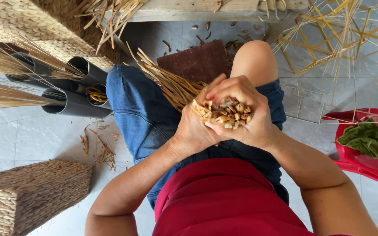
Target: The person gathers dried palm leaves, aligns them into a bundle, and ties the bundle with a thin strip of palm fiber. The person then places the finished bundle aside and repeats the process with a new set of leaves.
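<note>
Head view, looking down on a seated person in a red top and blue denim shorts. Both hands meet above the lap: the left hand [194, 126] and the right hand [246, 109] are closed together around a bundle of dried straw stalks [176, 87], gripping it near its cut ends [226, 114], which face upward toward the camera between the fingers. The stalks run away from the hands across the left thigh and fan out over a dark brown board [197, 61] lying on the tiled floor [36, 131] beyond the knees. Near the floor's left edge, grey plastic tubes [73, 102] lie on their sides, with further straw lying across them. A woven box [27, 196] sits at the lower left corner and a larger woven piece [44, 26] at the upper left corner. A yellow wire frame [329, 39] stands at the upper right; a red plastic chair [372, 157] carrying a green cloth [363, 137] is at the right edge. Loose straw scraps [99, 148] lie scattered on the tiles beside the left leg
</note>
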Tool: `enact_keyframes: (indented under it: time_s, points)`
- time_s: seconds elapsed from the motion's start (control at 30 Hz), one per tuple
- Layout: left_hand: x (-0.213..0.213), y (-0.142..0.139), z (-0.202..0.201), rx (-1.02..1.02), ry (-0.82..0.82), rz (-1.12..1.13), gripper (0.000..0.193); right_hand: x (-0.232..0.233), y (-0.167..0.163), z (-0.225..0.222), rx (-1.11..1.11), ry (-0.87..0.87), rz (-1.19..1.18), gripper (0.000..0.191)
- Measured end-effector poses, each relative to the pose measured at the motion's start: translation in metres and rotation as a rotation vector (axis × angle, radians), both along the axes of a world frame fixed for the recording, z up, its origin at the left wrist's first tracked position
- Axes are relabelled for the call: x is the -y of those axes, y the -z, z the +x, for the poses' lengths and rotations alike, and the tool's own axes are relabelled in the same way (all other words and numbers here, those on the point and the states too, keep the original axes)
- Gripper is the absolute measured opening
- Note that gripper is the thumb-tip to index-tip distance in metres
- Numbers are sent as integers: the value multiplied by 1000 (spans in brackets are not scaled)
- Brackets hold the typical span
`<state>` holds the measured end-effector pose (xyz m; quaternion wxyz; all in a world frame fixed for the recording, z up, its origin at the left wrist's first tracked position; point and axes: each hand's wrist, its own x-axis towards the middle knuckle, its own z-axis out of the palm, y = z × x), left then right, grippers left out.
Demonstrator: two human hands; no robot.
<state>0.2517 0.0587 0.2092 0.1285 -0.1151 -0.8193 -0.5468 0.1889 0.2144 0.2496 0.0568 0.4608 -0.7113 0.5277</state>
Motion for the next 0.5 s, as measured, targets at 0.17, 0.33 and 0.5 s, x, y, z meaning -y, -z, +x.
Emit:
enact_keyframes:
  time_s: [0.17, 0.33, 0.5]
  points:
    - [9, 2, 7, 172, 41, -15, 77, 5, -20, -4, 36, -96, 92, 56]
    - [21, 8, -4, 21, 128, -83, 98, 15, -38, -18, -69, -241, 134, 74]
    - [27, 17, -37, -75, 204, 143, 117, 26, -20, -35, -83, -113, 76, 29]
